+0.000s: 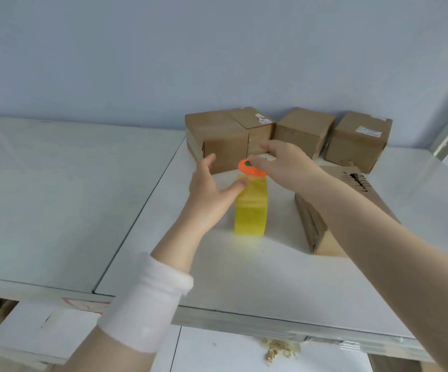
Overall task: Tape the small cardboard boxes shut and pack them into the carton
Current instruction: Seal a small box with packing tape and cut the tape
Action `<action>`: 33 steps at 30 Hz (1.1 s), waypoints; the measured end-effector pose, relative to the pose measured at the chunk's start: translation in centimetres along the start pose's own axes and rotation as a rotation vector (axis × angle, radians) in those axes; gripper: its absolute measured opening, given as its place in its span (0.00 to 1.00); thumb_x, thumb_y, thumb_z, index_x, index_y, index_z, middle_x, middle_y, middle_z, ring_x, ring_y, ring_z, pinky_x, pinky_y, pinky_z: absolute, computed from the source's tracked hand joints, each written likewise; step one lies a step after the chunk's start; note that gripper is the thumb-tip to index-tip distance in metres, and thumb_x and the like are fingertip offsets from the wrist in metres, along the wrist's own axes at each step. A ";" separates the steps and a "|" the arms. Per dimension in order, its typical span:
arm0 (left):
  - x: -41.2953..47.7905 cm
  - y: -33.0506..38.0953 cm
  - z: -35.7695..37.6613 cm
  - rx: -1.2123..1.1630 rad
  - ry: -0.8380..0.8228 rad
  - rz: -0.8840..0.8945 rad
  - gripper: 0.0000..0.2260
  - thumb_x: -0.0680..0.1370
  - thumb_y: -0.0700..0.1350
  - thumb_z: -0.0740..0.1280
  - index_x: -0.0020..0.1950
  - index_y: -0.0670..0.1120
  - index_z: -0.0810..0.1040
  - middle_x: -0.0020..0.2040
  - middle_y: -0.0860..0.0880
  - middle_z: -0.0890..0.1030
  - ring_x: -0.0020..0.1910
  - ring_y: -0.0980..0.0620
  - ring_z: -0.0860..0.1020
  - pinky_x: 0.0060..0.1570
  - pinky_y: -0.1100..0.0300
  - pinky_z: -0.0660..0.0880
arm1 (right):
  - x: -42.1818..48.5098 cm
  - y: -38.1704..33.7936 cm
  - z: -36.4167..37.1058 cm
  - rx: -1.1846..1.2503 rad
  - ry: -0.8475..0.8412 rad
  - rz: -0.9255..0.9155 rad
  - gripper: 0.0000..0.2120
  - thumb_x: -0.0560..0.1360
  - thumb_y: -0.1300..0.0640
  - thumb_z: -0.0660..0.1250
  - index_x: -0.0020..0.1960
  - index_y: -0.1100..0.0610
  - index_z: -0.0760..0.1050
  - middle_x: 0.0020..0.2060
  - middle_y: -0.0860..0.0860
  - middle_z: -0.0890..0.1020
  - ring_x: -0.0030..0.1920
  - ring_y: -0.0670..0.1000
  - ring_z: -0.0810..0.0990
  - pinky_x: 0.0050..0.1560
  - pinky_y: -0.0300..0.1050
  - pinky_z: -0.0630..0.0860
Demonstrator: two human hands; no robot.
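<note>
White tabletop [56, 197], blue wall: right hand [284, 165], fingers curled on the orange tape dispenser [249, 169], trails a yellow tape strip [251, 208] lengthwise toward the person; left hand [206, 194] is just left of it, fingers spread, thumb touching its edge; small cardboard boxes [217, 138] sit just behind.

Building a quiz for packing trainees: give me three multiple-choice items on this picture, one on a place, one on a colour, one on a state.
1. Where does the row of cardboard boxes stand?
A on the floor
B by the wall, at the far edge of the table
C inside a carton

2. The pulled-out tape strip is:
A yellow
B blue
C black

3. The right hand:
A lies flat on the table
B grips the orange tape roll
C hangs idle

Key: B, they line the wall; A, the strip shows yellow; B, its fingers curl over the roll.
</note>
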State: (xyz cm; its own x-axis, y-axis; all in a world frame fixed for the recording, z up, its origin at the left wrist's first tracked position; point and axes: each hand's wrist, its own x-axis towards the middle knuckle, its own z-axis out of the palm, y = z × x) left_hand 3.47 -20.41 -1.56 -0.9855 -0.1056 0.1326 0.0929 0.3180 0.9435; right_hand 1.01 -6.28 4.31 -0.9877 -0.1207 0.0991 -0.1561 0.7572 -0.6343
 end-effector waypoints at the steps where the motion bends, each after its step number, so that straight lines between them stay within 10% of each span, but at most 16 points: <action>1: -0.3 -0.1 -0.1 -0.042 -0.060 -0.041 0.38 0.72 0.51 0.71 0.76 0.50 0.54 0.74 0.50 0.60 0.74 0.54 0.57 0.69 0.59 0.58 | -0.1 -0.1 0.3 0.001 -0.007 -0.003 0.19 0.77 0.50 0.62 0.65 0.59 0.71 0.61 0.52 0.76 0.64 0.53 0.71 0.58 0.42 0.67; 5: -0.8 0.4 0.0 -0.165 -0.222 -0.131 0.41 0.63 0.53 0.65 0.76 0.53 0.57 0.73 0.55 0.62 0.72 0.58 0.59 0.61 0.62 0.58 | -0.7 0.3 0.6 0.053 0.045 -0.034 0.15 0.75 0.55 0.66 0.61 0.57 0.76 0.55 0.51 0.79 0.55 0.50 0.75 0.53 0.40 0.69; 11: -0.2 0.7 0.5 -0.189 -0.177 0.017 0.03 0.75 0.46 0.69 0.48 0.49 0.79 0.51 0.52 0.82 0.54 0.55 0.79 0.52 0.64 0.72 | -2.1 0.5 -0.2 0.323 0.104 -0.090 0.08 0.70 0.58 0.73 0.46 0.49 0.78 0.39 0.44 0.79 0.39 0.46 0.76 0.38 0.38 0.71; 22: -0.4 7.1 2.7 -0.033 0.010 0.530 0.12 0.75 0.43 0.69 0.35 0.48 0.68 0.36 0.50 0.76 0.37 0.53 0.72 0.41 0.58 0.68 | -3.9 -0.8 -4.0 0.801 0.401 0.114 0.08 0.70 0.60 0.72 0.49 0.58 0.79 0.42 0.55 0.82 0.37 0.49 0.78 0.41 0.43 0.78; 28: 0.0 10.0 4.6 0.016 -0.015 0.627 0.09 0.74 0.44 0.69 0.38 0.43 0.71 0.37 0.53 0.75 0.40 0.52 0.74 0.44 0.58 0.70 | -4.0 0.5 -7.6 1.111 0.359 0.254 0.03 0.71 0.63 0.70 0.39 0.59 0.78 0.25 0.49 0.76 0.22 0.45 0.72 0.30 0.38 0.73; 33: -0.2 12.0 6.7 0.074 -0.019 0.683 0.09 0.75 0.45 0.69 0.38 0.47 0.71 0.33 0.58 0.73 0.39 0.55 0.72 0.41 0.60 0.68 | -4.4 2.6 -9.5 1.245 0.383 0.259 0.03 0.73 0.63 0.69 0.46 0.62 0.78 0.28 0.51 0.76 0.28 0.49 0.72 0.51 0.51 0.77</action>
State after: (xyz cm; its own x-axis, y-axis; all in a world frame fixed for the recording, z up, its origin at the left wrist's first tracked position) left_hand 3.86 -10.24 7.67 -0.7119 0.1579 0.6843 0.6850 0.3712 0.6269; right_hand 4.96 2.34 9.52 -0.9586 0.2799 -0.0526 -0.0615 -0.3838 -0.9214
